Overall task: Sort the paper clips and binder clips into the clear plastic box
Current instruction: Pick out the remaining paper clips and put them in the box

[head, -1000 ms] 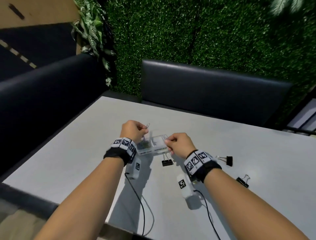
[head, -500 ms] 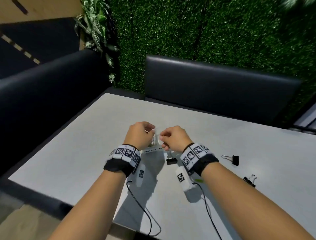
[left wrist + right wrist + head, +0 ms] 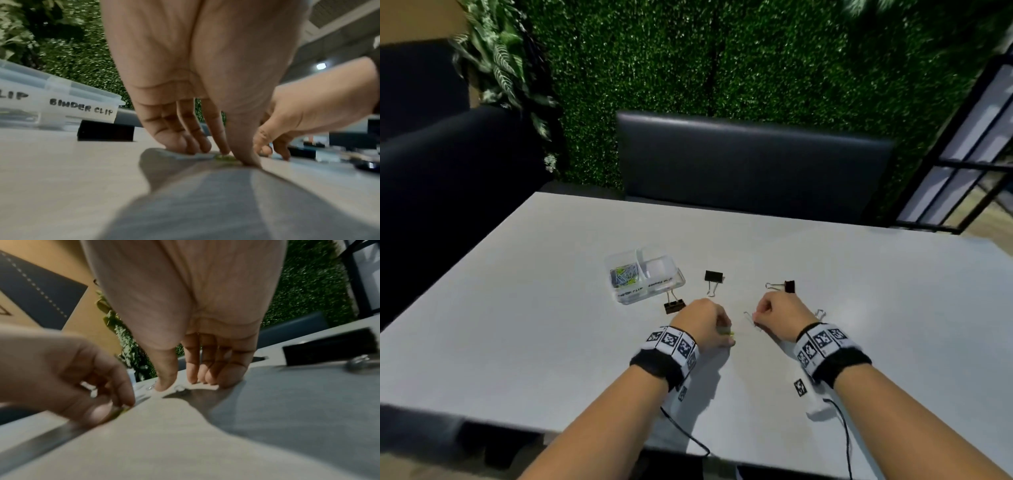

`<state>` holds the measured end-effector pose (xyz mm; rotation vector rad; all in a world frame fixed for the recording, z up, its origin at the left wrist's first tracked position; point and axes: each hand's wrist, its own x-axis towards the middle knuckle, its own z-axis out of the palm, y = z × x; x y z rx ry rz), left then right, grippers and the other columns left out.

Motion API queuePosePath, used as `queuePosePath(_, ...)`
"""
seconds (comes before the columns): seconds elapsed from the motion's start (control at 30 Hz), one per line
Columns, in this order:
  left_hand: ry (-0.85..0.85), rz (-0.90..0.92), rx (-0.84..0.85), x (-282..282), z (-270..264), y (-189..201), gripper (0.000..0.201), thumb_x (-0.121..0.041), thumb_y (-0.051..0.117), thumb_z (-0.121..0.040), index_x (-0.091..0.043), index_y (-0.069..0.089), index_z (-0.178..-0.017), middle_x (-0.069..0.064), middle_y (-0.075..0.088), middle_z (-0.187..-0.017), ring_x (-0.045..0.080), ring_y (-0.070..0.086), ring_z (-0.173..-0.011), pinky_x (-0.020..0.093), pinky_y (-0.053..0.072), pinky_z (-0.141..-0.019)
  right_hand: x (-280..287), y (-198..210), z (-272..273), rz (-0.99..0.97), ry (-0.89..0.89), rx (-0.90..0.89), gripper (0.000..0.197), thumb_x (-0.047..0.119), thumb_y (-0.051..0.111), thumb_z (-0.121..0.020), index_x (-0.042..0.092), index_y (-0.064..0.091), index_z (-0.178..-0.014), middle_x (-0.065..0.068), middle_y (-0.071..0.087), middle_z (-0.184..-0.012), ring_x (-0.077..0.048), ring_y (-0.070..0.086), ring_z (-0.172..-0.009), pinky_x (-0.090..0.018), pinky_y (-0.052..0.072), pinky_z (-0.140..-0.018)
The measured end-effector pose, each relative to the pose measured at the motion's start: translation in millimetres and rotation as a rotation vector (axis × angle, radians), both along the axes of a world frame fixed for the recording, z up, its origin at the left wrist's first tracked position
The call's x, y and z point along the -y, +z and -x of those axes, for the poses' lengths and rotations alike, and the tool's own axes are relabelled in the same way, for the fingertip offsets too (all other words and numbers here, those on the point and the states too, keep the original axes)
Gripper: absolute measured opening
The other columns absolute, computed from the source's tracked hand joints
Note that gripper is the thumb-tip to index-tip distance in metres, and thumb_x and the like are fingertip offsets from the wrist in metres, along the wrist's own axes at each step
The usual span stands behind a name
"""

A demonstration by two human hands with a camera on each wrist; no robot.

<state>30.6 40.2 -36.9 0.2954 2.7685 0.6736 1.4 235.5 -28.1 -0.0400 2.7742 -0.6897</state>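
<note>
The clear plastic box (image 3: 667,286) stands on the grey table, its left compartment holding several coloured paper clips (image 3: 624,275); its near wall reads "BINDER CLIP" (image 3: 82,107). My left hand (image 3: 726,330) pinches a green paper clip (image 3: 225,158) against the table between thumb and index finger. My right hand (image 3: 756,318) pinches a silver paper clip (image 3: 749,318), also seen as a silver paper clip (image 3: 180,389) under the fingertips. Black binder clips lie at the box's near corner (image 3: 674,306), right of the box (image 3: 714,277) and beyond my right hand (image 3: 787,286).
Another binder clip's wire handle (image 3: 820,313) peeks out behind my right wrist. Dark padded benches (image 3: 750,164) line the far and left sides of the table (image 3: 551,325), with a green hedge wall behind. Wrist cables (image 3: 685,435) trail over the near edge.
Both hands have let go of the box and come back toward me and to the right. Each now pinches a paper clip on the table. The box stands alone, farther off to the left.
</note>
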Motion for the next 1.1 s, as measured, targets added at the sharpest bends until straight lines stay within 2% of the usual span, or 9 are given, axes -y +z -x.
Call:
queuePosePath(0.1, 0.028, 0.042, -0.042, -7.7, 4.4, -2.3, 0.022, -0.034, 0.08, -0.076, -0.024, 0.079, -0.095, -0.001, 0.072, -0.1, 0.021, 0.068, -0.094, 0.026, 0.051, -0.076, 14.1, -2.0, -3.8, -0.054, -0.013, -0.003, 0.03, 0.033, 0.075, -0.083, 0.005, 0.068, -0.086, -0.005, 0.064, -0.083, -0.027, 0.064, -0.08, -0.037, 0.053, -0.075)
queuePosePath(0.2, 0.055, 0.097, -0.055, -11.9, 7.1, -5.7, 0.014, -0.025, 0.075, -0.08, -0.02, 0.078, -0.093, 0.007, 0.073, -0.101, 0.028, 0.069, -0.094, 0.033, 0.057, -0.08, 30.9, -5.3, 1.7, -0.165, -0.001, 0.075, 0.029, 0.035, 0.072, -0.088, 0.006, 0.066, -0.09, -0.015, 0.065, -0.087, -0.029, 0.063, -0.084, -0.031, 0.045, -0.063)
queuePosePath(0.3, 0.045, 0.14, -0.066, -15.6, 6.5, -11.6, 0.017, -0.019, 0.069, -0.085, -0.013, 0.077, -0.099, 0.012, 0.07, -0.106, 0.031, 0.069, -0.098, 0.037, 0.058, -0.084, 36.6, -11.7, 6.8, -0.201, -0.047, 0.103, 0.035, 0.034, 0.07, -0.09, 0.002, 0.067, -0.103, -0.017, 0.071, -0.107, -0.031, 0.067, -0.1, -0.029, 0.043, -0.07)
queuePosePath(0.4, 0.006, 0.202, -0.069, -17.9, 6.3, -17.5, 0.021, -0.016, 0.064, -0.089, -0.008, 0.073, -0.106, 0.016, 0.067, -0.11, 0.033, 0.067, -0.102, 0.039, 0.057, -0.086, 35.5, -13.4, 3.0, -0.19, -0.068, 0.097, 0.031, 0.031, 0.067, -0.092, 0.001, 0.066, -0.102, -0.016, 0.07, -0.105, -0.031, 0.067, -0.1, -0.029, 0.045, -0.072)
queuePosePath(0.6, 0.005, 0.239, -0.057, -19.8, 2.1, -15.3, 0.023, -0.005, 0.059, -0.088, -0.003, 0.063, -0.11, 0.02, 0.066, -0.108, 0.039, 0.067, -0.099, 0.043, 0.057, -0.083, 32.5, -18.1, -6.8, -0.119, -0.066, 0.052, 0.037, 0.028, 0.065, -0.093, 0.011, 0.053, -0.062, -0.006, 0.059, -0.066, -0.029, 0.063, -0.071, -0.028, 0.047, -0.064)
queuePosePath(0.77, 0.06, 0.179, 0.014, -8.5, 1.0, -7.7, 0.022, -0.016, 0.06, -0.088, -0.006, 0.071, -0.104, 0.018, 0.069, -0.108, 0.036, 0.069, -0.099, 0.04, 0.058, -0.082, 26.8, -10.0, -11.6, 0.079, -0.126, 0.026, 0.014, 0.017, 0.066, -0.09, 0.004, 0.072, -0.09, -0.015, 0.072, -0.091, -0.029, 0.07, -0.088, -0.039, 0.058, -0.084)
queuePosePath(0.93, 0.247, -0.147, 0.016, 45.1, -0.2, 15.1, 0.019, -0.011, 0.055, -0.086, -0.021, 0.071, -0.084, 0.001, 0.074, -0.1, 0.02, 0.067, -0.093, 0.025, 0.05, -0.082, 53.2, 9.1, -0.3, 0.3, -0.129, -0.009, 0.022, 0.009, 0.067, -0.089, 0.015, 0.068, -0.068, 0.003, 0.063, -0.062, -0.016, 0.06, -0.054, -0.024, 0.054, -0.054)
queuePosePath(1.0, 0.377, -0.223, -0.042, 81.9, 6.2, 26.5, 0.023, -0.009, 0.054, -0.088, -0.023, 0.065, -0.073, -0.005, 0.071, -0.088, 0.017, 0.064, -0.084, 0.022, 0.044, -0.074, 75.4, 24.7, 5.1, 0.392, -0.114, -0.028, 0.016, 0.007, 0.066, -0.089, 0.01, 0.072, -0.074, -0.003, 0.065, -0.063, -0.015, 0.058, -0.052, -0.016, 0.047, -0.043)
queuePosePath(1.1, 0.606, -0.288, -0.192, 132.4, 20.8, 40.2, 0.019, -0.013, 0.063, -0.091, -0.022, 0.07, -0.076, -0.007, 0.068, -0.076, 0.015, 0.063, -0.076, 0.021, 0.043, -0.071, 113.3, 41.1, 20.1, 0.455, -0.04, -0.03, 0.006, 0.009, 0.07, -0.087, 0.009, 0.074, -0.083, -0.01, 0.075, -0.077, -0.013, 0.064, -0.059, -0.014, 0.047, -0.045)
